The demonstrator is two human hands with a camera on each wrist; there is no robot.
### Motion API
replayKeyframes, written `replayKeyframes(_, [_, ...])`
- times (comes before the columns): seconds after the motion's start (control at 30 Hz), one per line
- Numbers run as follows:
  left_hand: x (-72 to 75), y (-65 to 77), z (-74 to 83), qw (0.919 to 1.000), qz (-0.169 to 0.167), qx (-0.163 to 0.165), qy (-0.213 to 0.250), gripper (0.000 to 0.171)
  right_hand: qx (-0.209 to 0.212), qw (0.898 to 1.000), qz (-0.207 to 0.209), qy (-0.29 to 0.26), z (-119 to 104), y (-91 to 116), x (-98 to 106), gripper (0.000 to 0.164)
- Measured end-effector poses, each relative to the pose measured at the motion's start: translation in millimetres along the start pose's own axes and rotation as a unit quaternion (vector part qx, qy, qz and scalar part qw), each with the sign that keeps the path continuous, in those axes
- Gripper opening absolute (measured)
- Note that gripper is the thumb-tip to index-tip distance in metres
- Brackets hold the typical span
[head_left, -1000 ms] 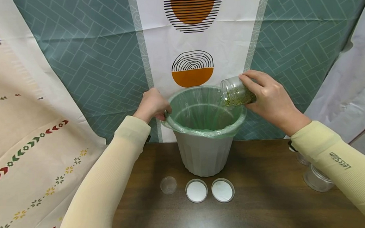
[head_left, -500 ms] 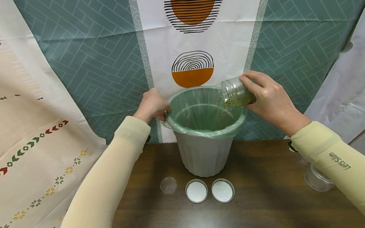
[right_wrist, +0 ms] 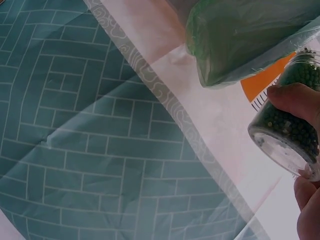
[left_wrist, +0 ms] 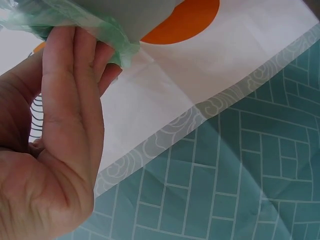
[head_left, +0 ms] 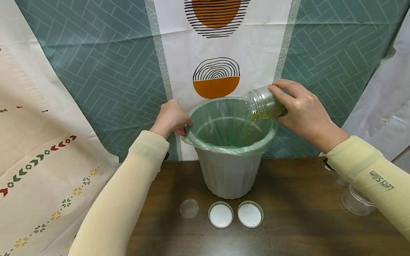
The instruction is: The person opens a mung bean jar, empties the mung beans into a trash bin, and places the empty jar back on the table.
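Note:
My right hand [head_left: 301, 107] grips a clear jar [head_left: 264, 100] of small green beans, tipped on its side with its mouth over the bin's right rim. Loose green beans [head_left: 255, 116] lie at the jar's mouth. In the right wrist view the jar [right_wrist: 285, 120] shows its base and the thumb across its side. A grey trash bin [head_left: 231, 170] stands at the back of the table, lined with a translucent green bag [head_left: 226, 126] folded over the rim. At the left rim my left hand [head_left: 172, 119] holds the bin's edge through the bag, fingers curled over it.
On the brown table [head_left: 206, 251] in front of the bin lie a clear small lid [head_left: 189, 208] and two round lids with white insides, a left one [head_left: 221, 215] and a right one [head_left: 250, 214]. Another clear jar [head_left: 358, 201] stands right, partly behind the forearm. Patterned cloth [head_left: 108, 71] hangs behind.
Both hands and the bin stay put. The beans inside the tilted jar have shifted slightly around its mouth.

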State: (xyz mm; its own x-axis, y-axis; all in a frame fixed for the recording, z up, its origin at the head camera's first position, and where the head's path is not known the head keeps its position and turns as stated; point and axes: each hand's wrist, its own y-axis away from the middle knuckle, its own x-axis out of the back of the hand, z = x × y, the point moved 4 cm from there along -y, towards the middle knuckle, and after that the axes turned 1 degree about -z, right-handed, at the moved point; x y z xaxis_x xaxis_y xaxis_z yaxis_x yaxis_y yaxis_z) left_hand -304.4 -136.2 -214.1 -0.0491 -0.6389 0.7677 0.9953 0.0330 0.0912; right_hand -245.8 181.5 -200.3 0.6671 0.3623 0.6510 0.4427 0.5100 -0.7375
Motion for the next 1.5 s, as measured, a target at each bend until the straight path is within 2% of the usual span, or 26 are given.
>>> replayKeyframes(0.53, [0.6, 2.1, 1.7, 1.0000, -0.005, 0.003, 0.002, 0.031, 0.003, 1.000, 0.009, -0.004, 0.5, -1.0, 2.3, 0.086])
replayKeyframes(1.5, [0.5, -2.1, -0.9, 0.9999, -0.014, 0.000, 0.010, 0.027, 0.006, 1.000, 0.011, -0.008, 2.3, -0.3, -0.5, 0.085])
